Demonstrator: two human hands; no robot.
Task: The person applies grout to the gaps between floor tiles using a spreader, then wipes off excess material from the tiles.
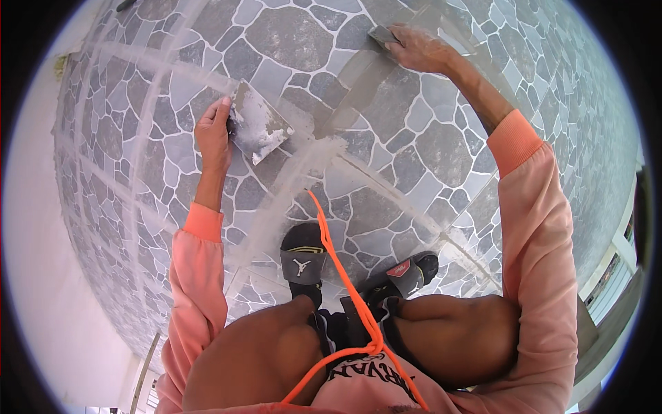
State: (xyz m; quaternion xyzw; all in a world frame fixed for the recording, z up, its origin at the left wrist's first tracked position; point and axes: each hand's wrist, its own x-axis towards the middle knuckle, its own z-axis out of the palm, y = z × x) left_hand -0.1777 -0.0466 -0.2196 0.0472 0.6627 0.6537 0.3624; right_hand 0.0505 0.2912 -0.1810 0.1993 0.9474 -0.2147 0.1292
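The left hand [214, 134] has its grip on a plate [245, 91] of pale paste [256, 127] over the patterned floor [441, 148]; the right hand [422, 52] clasps what seems a scraper [381, 37]. Tilting could spill paste.

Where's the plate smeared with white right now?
In the head view, the smeared plate is upper left of centre, in the left hand, beyond the left sandal.

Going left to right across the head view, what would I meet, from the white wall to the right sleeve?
White wall → left hand → smeared plate → left sandal → grey tool → right hand → right sleeve.
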